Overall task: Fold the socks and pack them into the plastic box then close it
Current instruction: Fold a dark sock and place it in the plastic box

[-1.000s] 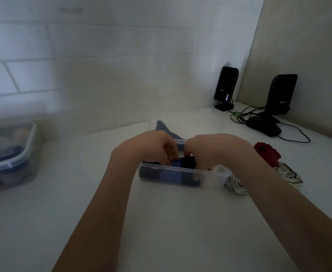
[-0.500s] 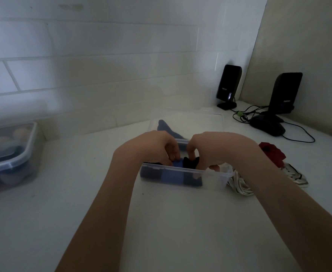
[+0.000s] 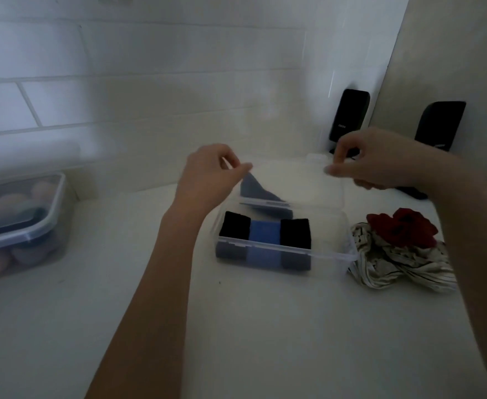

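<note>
Both hands have left the socks inside the box and gone up to the lid's far corners since a second ago. Left hand (image 3: 207, 174) pinches the left corner of the clear hinged plastic lid (image 3: 291, 180) between thumb and fingertips; right hand (image 3: 377, 162) pinches the right corner the same way, other fingers curled. Lid is raised and tilted over the back of the box, not shut. Clear rectangular plastic box (image 3: 331, 256) sits on the white countertop (image 3: 265, 326), centre-right. Inside, along the front wall, three folded socks side by side and touching: black folded sock (image 3: 234, 228) left, blue folded sock (image 3: 264, 231) middle, second black folded sock (image 3: 295, 231) right. Right part of the box holds no sock that shows. Grey-blue sock (image 3: 253, 189) lies behind the box, seen through the lid. Just right of the box, touching its corner: crumpled white patterned sock (image 3: 392, 269) with a red sock (image 3: 400, 227) on top. Far left, closed clear container (image 3: 46, 226) with rounded pale items inside. Two black speakers (image 3: 350, 115) stand at the back right by the wall.
</note>
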The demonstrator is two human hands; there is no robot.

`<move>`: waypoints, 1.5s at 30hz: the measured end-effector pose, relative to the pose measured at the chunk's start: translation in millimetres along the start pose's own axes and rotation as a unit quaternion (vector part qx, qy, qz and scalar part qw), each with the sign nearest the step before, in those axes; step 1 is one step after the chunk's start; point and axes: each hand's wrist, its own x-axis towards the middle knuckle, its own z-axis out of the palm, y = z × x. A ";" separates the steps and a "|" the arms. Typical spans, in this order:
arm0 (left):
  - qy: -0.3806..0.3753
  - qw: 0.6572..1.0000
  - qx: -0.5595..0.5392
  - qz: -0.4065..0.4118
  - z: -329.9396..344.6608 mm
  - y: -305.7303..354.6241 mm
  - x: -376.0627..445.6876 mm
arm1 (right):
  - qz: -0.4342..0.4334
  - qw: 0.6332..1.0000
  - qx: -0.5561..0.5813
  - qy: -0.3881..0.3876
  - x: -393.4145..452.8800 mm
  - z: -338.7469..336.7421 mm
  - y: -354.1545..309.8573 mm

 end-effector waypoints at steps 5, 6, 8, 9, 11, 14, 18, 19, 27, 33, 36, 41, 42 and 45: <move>0.050 0.988 0.038 -0.142 1.4 -18.9 1.7 | 0.041 0.984 0.001 0.173 22.2 14.9 58.9; 0.006 0.987 0.033 -0.160 5.0 -20.8 1.7 | 0.046 0.983 0.009 0.175 25.7 22.8 68.9; -0.055 0.984 -0.010 -0.169 11.7 -24.1 2.6 | 0.036 0.989 0.019 0.139 33.0 39.6 83.5; -0.071 0.983 -0.029 -0.166 13.4 -26.1 3.6 | 0.016 0.995 0.023 0.101 35.5 46.5 87.5; -0.093 0.981 -0.037 -0.169 12.2 -28.4 5.1 | -0.048 0.998 0.045 0.006 36.6 56.7 86.6; -0.136 0.968 -0.023 -0.212 7.0 -29.3 5.2 | -0.085 0.981 0.100 -0.142 34.2 70.8 77.5; -0.131 0.970 -0.006 -0.207 7.8 -33.1 7.4 | -0.104 0.962 0.162 -0.193 36.5 87.7 66.6; -0.118 0.975 0.010 -0.189 9.6 -35.4 8.1 | -0.105 0.959 0.175 -0.197 37.5 90.8 65.1; -0.057 0.985 -0.006 -0.162 20.9 -53.1 9.2 | -0.147 0.938 0.197 -0.246 33.4 96.4 51.0; -0.046 0.986 -0.016 -0.160 21.4 -56.3 10.3 | -0.132 0.955 0.141 -0.226 33.0 97.6 46.9; -0.040 0.987 -0.015 -0.158 21.2 -57.0 9.9 | -0.132 0.954 0.162 -0.217 31.8 95.1 45.8; -0.012 0.987 -0.010 -0.160 18.5 -57.7 8.0 | -0.053 0.940 0.331 -0.061 31.6 86.7 54.6; -0.006 0.987 -0.001 -0.159 17.7 -57.5 7.8 | -0.025 0.929 0.369 -0.025 33.7 84.6 57.2; 0.004 0.986 0.024 -0.162 17.2 -55.2 7.2 | 0.050 0.881 0.466 0.068 39.6 75.4 56.9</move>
